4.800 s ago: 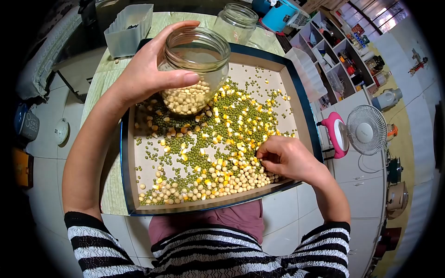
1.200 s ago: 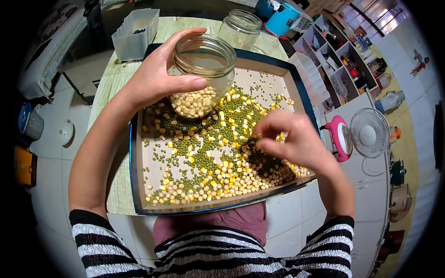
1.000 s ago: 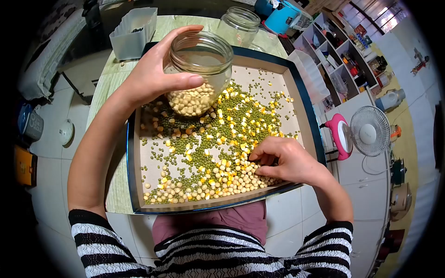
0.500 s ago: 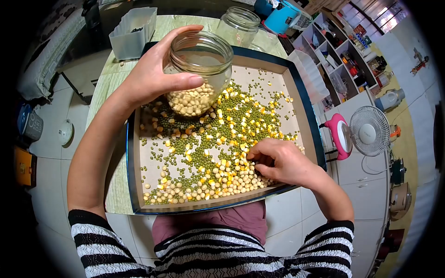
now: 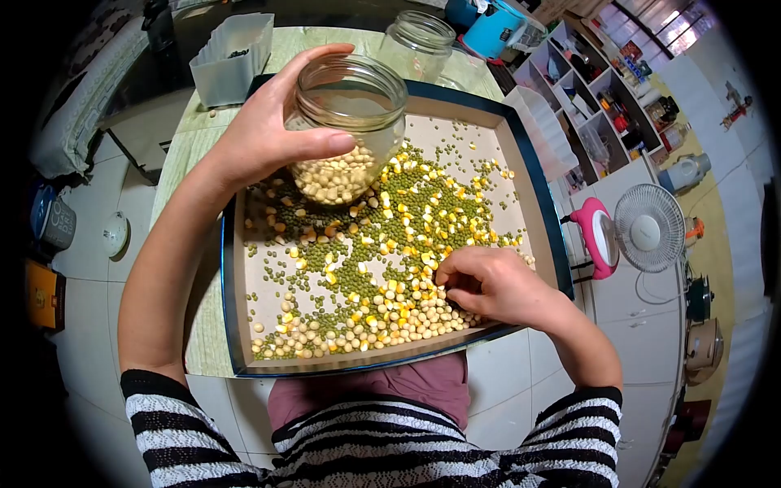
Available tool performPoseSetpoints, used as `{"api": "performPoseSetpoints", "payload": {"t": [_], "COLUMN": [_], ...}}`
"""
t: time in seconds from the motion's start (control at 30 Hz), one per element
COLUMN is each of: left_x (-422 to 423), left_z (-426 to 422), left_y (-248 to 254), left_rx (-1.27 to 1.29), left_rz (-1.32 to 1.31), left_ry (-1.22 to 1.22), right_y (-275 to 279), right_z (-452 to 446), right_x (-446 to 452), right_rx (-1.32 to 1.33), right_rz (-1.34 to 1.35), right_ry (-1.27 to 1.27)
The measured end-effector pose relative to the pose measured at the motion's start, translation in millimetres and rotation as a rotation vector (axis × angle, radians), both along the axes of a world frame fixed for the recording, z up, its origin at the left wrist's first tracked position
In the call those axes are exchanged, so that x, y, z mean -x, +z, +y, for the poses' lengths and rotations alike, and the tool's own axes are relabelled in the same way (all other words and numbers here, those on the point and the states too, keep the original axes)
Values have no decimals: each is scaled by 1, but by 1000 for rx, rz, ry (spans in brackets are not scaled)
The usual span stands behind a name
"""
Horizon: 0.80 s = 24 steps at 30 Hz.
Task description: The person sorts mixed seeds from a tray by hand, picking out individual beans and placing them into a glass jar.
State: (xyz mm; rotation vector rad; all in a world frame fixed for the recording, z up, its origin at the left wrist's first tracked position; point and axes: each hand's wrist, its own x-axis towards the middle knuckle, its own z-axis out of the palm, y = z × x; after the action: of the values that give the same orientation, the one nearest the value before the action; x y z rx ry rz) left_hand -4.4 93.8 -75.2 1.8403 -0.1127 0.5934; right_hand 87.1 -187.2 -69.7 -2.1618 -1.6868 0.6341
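My left hand [image 5: 285, 130] is wrapped round a wide-mouthed glass jar [image 5: 348, 122], partly filled with pale round beans [image 5: 335, 175]. The jar is over the upper left part of a shallow box [image 5: 232, 325] with a dark blue rim. Small green beans [image 5: 427, 191], yellow corn kernels [image 5: 393, 285] and pale beans [image 5: 423, 313] lie mixed in the box, the pale ones mostly along its near edge. My right hand [image 5: 496, 285] is at the lower right among them, fingers curled together at the pile; whatever is between the fingertips is hidden.
Behind the box stand a second glass jar [image 5: 416, 47] and a translucent container [image 5: 232, 69] with dark bits inside. Another translucent container [image 5: 541, 130] is beside the box's right edge. Farther right are a white fan [image 5: 647, 228] and a pink-framed object [image 5: 592, 236]; a blue kettle [image 5: 492, 32] is at the back.
My right hand was raised above the box earlier and has come down to the pile at the lower right. My left hand keeps its hold on the jar.
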Motion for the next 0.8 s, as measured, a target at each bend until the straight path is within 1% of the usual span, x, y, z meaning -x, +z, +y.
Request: {"api": "performPoseSetpoints", "payload": {"t": [0.03, 0.1, 0.17, 0.47, 0.6, 0.67, 0.7, 0.77, 0.8], "left_x": [0, 1, 1, 0, 0, 0, 0, 0, 0], "left_z": [-1, -1, -1, -1, 0, 1, 2, 3, 3], "left_y": [1, 2, 1, 2, 0, -1, -2, -3, -3], "left_rx": [-12, -12, -13, -13, -21, -32, -22, -12, -10], "left_rz": [54, 56, 59, 55, 50, 42, -7, -57, -57], "left_ry": [23, 25, 23, 23, 28, 31, 9, -11, -13], "right_y": [1, 2, 1, 2, 3, 4, 5, 13, 18], "right_z": [-2, -2, -2, -1, -2, -2, -1, 2, 5], "right_x": [0, 0, 0, 0, 0, 0, 0, -3, -6], "right_rx": [-20, -38, -68, 2, 16, 11, 11, -88, -169], "right_rz": [17, 36, 36, -96, -97, -108, -110, -81, -108], "right_ry": [-35, -70, 1, 95, 86, 37, 40, -15, 17]}}
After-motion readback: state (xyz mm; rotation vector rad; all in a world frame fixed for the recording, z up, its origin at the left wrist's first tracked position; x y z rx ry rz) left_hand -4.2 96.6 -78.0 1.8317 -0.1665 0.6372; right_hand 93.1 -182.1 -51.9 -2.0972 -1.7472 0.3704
